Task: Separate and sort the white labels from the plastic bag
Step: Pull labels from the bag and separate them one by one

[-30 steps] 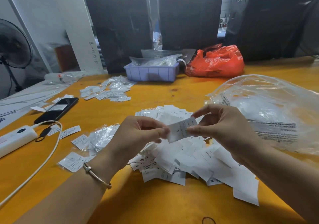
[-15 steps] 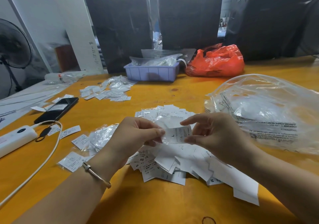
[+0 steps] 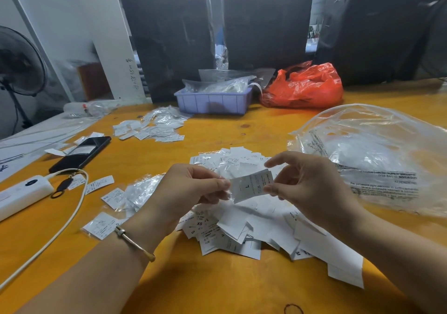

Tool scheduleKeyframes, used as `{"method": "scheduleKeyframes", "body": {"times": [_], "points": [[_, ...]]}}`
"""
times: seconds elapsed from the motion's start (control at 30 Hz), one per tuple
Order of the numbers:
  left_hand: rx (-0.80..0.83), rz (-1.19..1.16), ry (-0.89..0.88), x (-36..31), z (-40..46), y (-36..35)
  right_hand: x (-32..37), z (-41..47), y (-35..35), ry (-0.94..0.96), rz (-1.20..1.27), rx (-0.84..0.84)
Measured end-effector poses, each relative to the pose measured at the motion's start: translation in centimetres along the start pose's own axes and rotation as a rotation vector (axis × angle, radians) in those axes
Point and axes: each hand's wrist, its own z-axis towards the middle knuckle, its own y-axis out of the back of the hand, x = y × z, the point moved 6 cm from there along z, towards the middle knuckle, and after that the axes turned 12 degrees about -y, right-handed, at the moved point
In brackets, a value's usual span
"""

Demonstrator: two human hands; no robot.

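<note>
On the orange worktop point(image 3: 242, 289) a big clear plastic bag point(image 3: 377, 159) lies to the right, just beside a heap of white labels point(image 3: 244, 224) in the middle. Above the heap, the left hand point(image 3: 191, 193) and right hand point(image 3: 307, 188) each have a pinching grip on one end of a single label point(image 3: 251, 186) marked L.

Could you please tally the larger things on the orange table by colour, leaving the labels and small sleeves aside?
Red: 1, plastic bag
Purple: 1, tray
Black: 1, phone
White: 1, power bank
Clear: 1, big plastic bag
Total: 5
</note>
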Motion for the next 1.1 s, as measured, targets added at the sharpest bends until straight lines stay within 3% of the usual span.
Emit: {"method": "scheduleKeyframes", "body": {"times": [0.3, 0.67, 0.77, 0.87, 1.1], "points": [[-0.017, 0.035, -0.006, 0.1, 0.1, 0.1, -0.1, 0.1, 0.1, 0.009, 0.017, -0.027], [-0.028, 0.049, 0.057, 0.4, 0.0, 0.3, -0.8, 0.7, 0.7, -0.128, 0.186, -0.059], [-0.032, 0.171, 0.013, 0.2, 0.0, 0.5, -2.1, 1.4, 1.2, -0.286, 0.46, -0.038], [-0.057, 0.234, -0.063, -0.4, 0.1, 0.8, -2.8, 1.7, 1.2, -0.391, 0.585, 0.008], [0.037, 0.039, -0.173, -1.7, -0.3, -0.2, -2.0, 1.6, 1.2, -0.335, 0.459, 0.063]]}}
